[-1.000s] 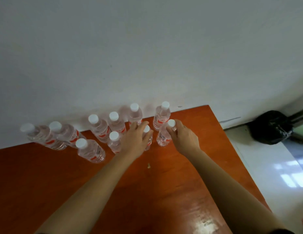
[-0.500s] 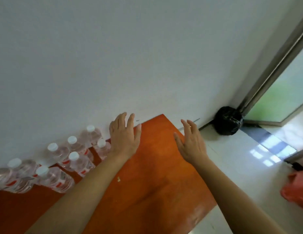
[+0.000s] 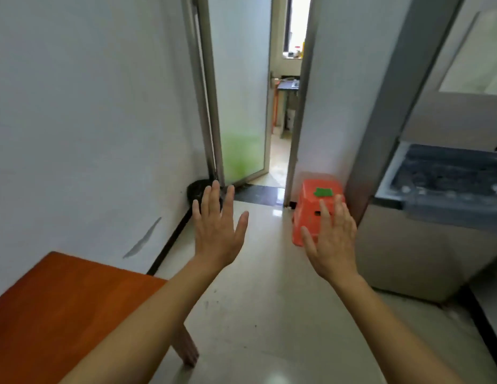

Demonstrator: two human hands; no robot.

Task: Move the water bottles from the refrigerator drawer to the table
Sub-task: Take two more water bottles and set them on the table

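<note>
Now both grips are empty: the left grip point(image 3: 217, 234) and the right grip point(image 3: 332, 239) are held out in front, fingers straight and spread, touching nothing. One second ago each was closed round a water bottle, setting it among the row at the wall side of the counter. The person has since let go and turned away, so only a corner of the counter point(image 3: 61, 314) shows and the water bottles are out of view, presumably standing where they were set. The view faces the refrigerator drawer point(image 3: 447, 176), pulled open at the right, beyond an orange stool point(image 3: 316, 209). Its contents are dark and blurred; whether bottles remain cannot be told. In all likelihood one delivery is complete and the return for more begins.
</note>
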